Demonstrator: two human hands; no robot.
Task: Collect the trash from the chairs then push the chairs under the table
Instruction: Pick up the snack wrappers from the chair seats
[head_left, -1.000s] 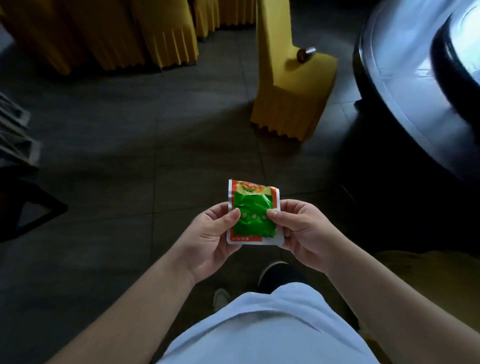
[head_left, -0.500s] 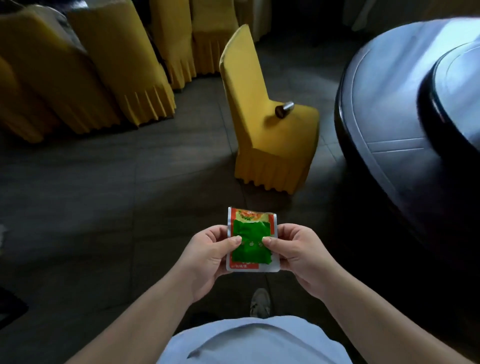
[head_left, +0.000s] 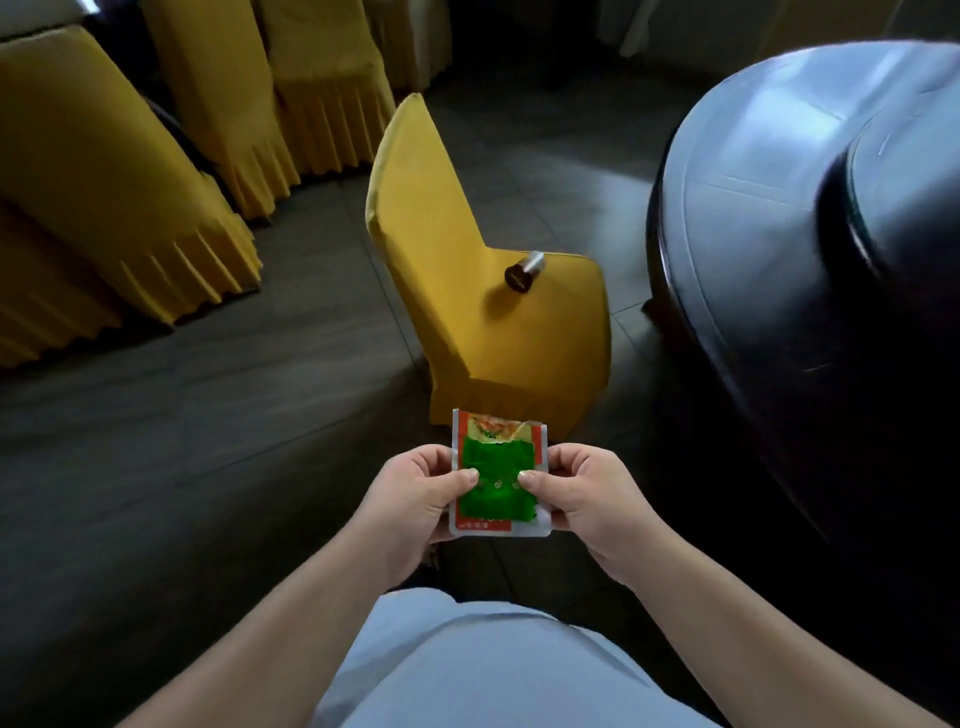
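Note:
I hold a green and red snack wrapper (head_left: 497, 480) flat in front of my waist. My left hand (head_left: 415, 501) pinches its left edge and my right hand (head_left: 587, 499) pinches its right edge, thumbs on top. Just beyond it stands a yellow-covered chair (head_left: 467, 291) pulled out from the dark round table (head_left: 753, 208) on the right. A small silver cylinder with a dark end (head_left: 523, 270) lies on its side on the chair's seat.
A row of yellow-covered chairs (head_left: 130, 171) stands along the left and back. Dark tiled floor (head_left: 208, 441) lies between them and me. A raised dark turntable (head_left: 909, 171) sits on the table.
The view has lifted and I have come closer to the chair, which now sits lower and larger in view. Both hands still hold the wrapper the same way.

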